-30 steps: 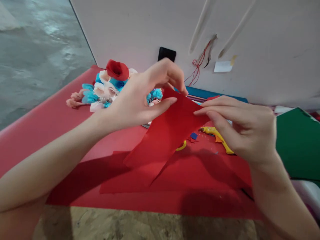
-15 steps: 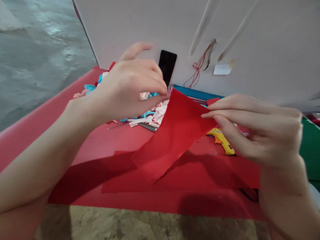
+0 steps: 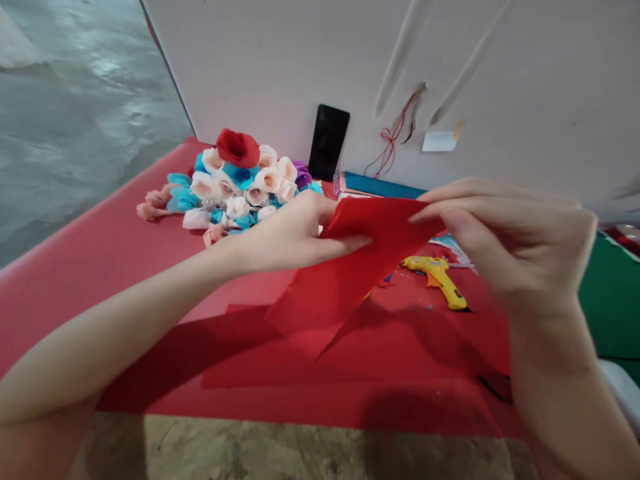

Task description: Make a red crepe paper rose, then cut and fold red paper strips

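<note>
A piece of red crepe paper hangs tilted above the table, its lower end tapering to a point. My right hand pinches its upper right corner between thumb and fingers. At the upper left edge, my left hand grips the paper, the thumb lying across the front and the fingers hidden behind it. Beneath it, a wider red sheet lies flat along the table's near side, in the shadow of my arms.
Handmade paper flowers in red, white, blue and purple are piled at the left. A yellow glue gun lies right of centre. A black phone leans against the pale panel. The red table ends at the front.
My left hand has moved down and right from the paper's tip, its thumb now across the front. The paper's top corner has folded down, and the flower pile has come into view.
</note>
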Demonstrator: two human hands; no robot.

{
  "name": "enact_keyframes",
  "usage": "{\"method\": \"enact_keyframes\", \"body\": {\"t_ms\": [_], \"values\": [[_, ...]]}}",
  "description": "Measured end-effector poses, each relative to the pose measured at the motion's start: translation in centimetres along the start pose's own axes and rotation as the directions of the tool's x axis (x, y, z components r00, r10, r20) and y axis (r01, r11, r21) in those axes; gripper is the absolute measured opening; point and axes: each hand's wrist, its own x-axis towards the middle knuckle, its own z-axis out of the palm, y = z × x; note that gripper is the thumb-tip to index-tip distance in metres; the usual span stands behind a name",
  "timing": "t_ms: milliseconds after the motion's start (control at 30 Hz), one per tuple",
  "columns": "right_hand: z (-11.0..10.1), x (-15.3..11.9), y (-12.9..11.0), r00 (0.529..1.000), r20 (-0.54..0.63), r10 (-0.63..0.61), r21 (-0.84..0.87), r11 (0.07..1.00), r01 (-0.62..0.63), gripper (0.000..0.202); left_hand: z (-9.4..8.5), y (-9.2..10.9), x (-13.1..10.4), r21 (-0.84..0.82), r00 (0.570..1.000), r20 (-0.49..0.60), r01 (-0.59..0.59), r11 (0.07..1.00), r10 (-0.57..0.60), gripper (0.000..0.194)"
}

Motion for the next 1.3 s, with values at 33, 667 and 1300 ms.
{"method": "enact_keyframes", "body": {"t_ms": [33,667,1300], "values": [[0.1,0.1,0.0,1.0,0.012,-0.008,0.002,1.0,0.008,0.021,0.2,0.0,0.0,0.037,1.0,0.0,-0.008,0.999,0.008,0.021],[0.8,-1.3,1.8,0.899,0.082,0.43,0.354,0.831,-0.43,0.022,1.2,-0.6,0.4,-0.238,0.969,-0.124,0.182,0.954,-0.216,0.025],[-0.3,-4.8,4.1,0.67,-0.09,0.737,0.386,0.646,-0.659,0.026,6.5,0.2,-5.1,-0.392,0.654,0.542,0.753,0.529,-0.528,0.019]]}}
